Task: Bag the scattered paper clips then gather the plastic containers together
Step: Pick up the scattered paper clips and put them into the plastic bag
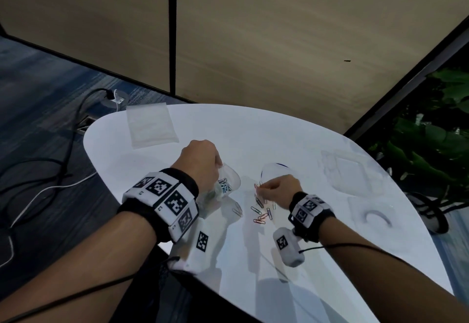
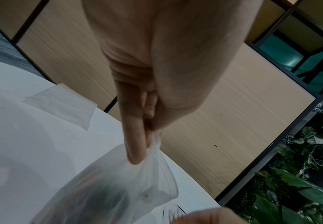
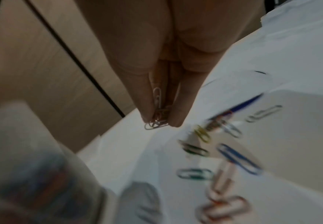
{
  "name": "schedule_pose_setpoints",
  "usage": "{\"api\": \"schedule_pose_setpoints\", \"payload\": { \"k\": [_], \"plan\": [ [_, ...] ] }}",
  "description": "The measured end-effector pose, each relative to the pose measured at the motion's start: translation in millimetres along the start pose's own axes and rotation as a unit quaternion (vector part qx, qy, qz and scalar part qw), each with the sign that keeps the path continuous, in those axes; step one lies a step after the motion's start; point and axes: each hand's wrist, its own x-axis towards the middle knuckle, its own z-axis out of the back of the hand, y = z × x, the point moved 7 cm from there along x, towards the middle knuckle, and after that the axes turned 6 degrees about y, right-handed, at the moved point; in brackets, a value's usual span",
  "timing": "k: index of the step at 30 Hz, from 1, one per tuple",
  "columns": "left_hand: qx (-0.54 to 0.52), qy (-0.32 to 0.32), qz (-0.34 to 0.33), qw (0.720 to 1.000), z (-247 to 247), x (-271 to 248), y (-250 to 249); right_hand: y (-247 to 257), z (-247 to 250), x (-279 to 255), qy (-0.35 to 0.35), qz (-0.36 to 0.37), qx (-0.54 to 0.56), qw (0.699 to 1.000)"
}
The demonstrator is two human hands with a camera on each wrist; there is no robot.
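Observation:
My left hand (image 1: 203,157) pinches the rim of a clear plastic bag (image 1: 224,183), which hangs over the white table (image 1: 253,129) with several coloured paper clips inside; the left wrist view shows the fingers (image 2: 135,136) bunching the bag (image 2: 118,189). To its right, my right hand (image 1: 279,187) pinches a small bunch of paper clips (image 3: 157,119) between thumb and fingertips, just above the table. Several loose coloured clips (image 1: 261,214) lie scattered below that hand, and again (image 3: 233,157) in the right wrist view. Clear plastic containers (image 1: 352,173) sit at the right.
A flat clear bag (image 1: 151,124) lies at the table's far left. Another clear container (image 1: 373,214) sits near the right edge, and a clear lid with a blue mark (image 1: 276,167) behind my right hand. Cables (image 1: 63,165) run on the floor left; plants (image 1: 431,132) stand right.

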Motion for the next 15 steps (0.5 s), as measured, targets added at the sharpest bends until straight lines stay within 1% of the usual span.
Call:
{"api": "schedule_pose_setpoints", "payload": {
  "k": [1, 2, 4, 6, 7, 8, 9, 11, 12, 13, 15],
  "plan": [
    [-0.003, 0.000, 0.000, 1.000, -1, 1, -1, 6, 4, 0, 0.009, 0.007, 0.071, 0.997],
    [-0.005, 0.001, 0.001, 1.000, -1, 1, -2, 17, 7, -2, 0.021, 0.024, 0.148, 0.988],
    [-0.011, 0.001, 0.003, 1.000, -3, 0, -2, 46, 7, -12, 0.058, 0.072, 0.275, 0.957],
    [-0.016, -0.001, 0.003, 1.000, -4, 0, -3, 77, -1, -27, 0.104, 0.117, 0.321, 0.934],
    [-0.015, -0.003, 0.003, 1.000, -5, 0, -4, 90, -8, -35, 0.127, 0.135, 0.318, 0.930],
    [-0.013, -0.004, 0.003, 1.000, -5, -1, -4, 98, -16, -40, 0.144, 0.150, 0.295, 0.933],
    [-0.012, -0.005, 0.004, 1.000, -4, -1, -4, 105, -23, -45, 0.150, 0.166, 0.247, 0.943],
    [-0.015, -0.006, 0.007, 1.000, -4, -1, -4, 110, -33, -51, 0.126, 0.195, 0.105, 0.967],
    [-0.017, -0.007, 0.007, 1.000, -3, -1, -4, 113, -36, -54, 0.105, 0.210, 0.040, 0.971],
    [-0.018, -0.008, 0.008, 1.000, -3, -1, -3, 117, -37, -57, 0.089, 0.226, -0.006, 0.970],
    [-0.019, -0.009, 0.007, 1.000, -3, 0, -1, 125, -34, -64, 0.071, 0.258, -0.046, 0.962]
  ]
}}
